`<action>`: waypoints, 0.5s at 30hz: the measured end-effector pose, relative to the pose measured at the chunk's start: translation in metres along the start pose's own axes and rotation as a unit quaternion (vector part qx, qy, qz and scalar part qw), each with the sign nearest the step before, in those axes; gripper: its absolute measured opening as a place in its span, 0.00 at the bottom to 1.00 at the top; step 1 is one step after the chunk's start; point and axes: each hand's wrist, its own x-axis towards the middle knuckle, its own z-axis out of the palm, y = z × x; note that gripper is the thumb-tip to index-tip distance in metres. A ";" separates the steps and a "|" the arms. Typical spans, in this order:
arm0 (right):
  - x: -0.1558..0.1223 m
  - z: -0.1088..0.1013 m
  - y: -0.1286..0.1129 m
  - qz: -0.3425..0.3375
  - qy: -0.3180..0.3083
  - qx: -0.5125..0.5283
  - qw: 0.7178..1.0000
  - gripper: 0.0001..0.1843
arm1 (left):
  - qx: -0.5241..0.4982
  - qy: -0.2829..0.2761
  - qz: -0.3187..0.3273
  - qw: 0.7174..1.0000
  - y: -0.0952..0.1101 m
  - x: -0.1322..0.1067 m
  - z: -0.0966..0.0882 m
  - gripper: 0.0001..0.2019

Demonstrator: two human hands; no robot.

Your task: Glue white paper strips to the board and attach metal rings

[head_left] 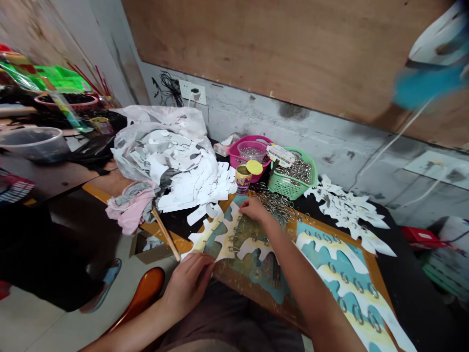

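Paper cut-outs (229, 239) under your hands

The wooden board (256, 298) lies directly beneath your fingers, with more ringed sheets (348, 283) on it to the right of your right forearm. A plastic bag (164, 146) stuffed with white paper scraps sits beyond and left of your fingers. A green basket (293, 183) of metal rings and a pink basket (247, 159) stand beyond your right fingertips. Loose rings (274, 203) lie just past those fingertips. Your left hand (186, 286) has its fingers together at the cut-outs' near edge; whether they clamp the paper, you cannot tell. Your right hand (254, 210) rests its closed fingers on the cut-outs, beside a row of rings (238, 232).
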 end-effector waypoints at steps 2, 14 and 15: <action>0.000 -0.002 -0.001 0.010 0.002 0.002 1.000 0.15 | 0.001 0.012 -0.004 1.000 0.003 0.000 0.000 0.05; -0.005 -0.014 -0.003 0.020 0.020 0.001 1.000 0.14 | 0.080 0.038 0.071 0.994 0.015 0.007 -0.001 0.04; -0.006 -0.014 -0.003 0.020 0.024 -0.002 1.000 0.15 | 0.094 0.037 0.087 0.991 0.015 0.008 -0.002 0.04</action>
